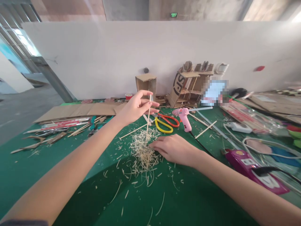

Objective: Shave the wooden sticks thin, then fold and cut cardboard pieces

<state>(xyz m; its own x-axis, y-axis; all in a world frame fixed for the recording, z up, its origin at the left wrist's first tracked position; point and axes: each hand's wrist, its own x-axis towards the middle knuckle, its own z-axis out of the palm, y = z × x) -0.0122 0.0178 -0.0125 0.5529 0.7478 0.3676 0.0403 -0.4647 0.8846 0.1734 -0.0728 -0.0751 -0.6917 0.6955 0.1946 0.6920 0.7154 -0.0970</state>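
A thin wooden stick (148, 121) stands nearly upright, its top pinched between the thumb and fingers of my left hand (138, 105). The stick's lower end meets a heap of pale wood shavings (145, 157) on the green tabletop. My right hand (172, 149) is closed beside that lower end, low over the heap. A small greyish edge shows at its fingertips, too little to name. Just beyond the hands lie scissors (164, 125) with one yellow and one red handle loop. Another thin stick (135, 130) lies behind the shavings.
A pink glue gun (184, 119) with its cord stands behind my right hand. At right is a magenta power strip (254, 171) with cables. Cardboard boxes (146, 83) and a cardboard shelf (177, 89) stand by the white partition. Flat cardboard (77, 111) and pliers (94, 124) lie left.
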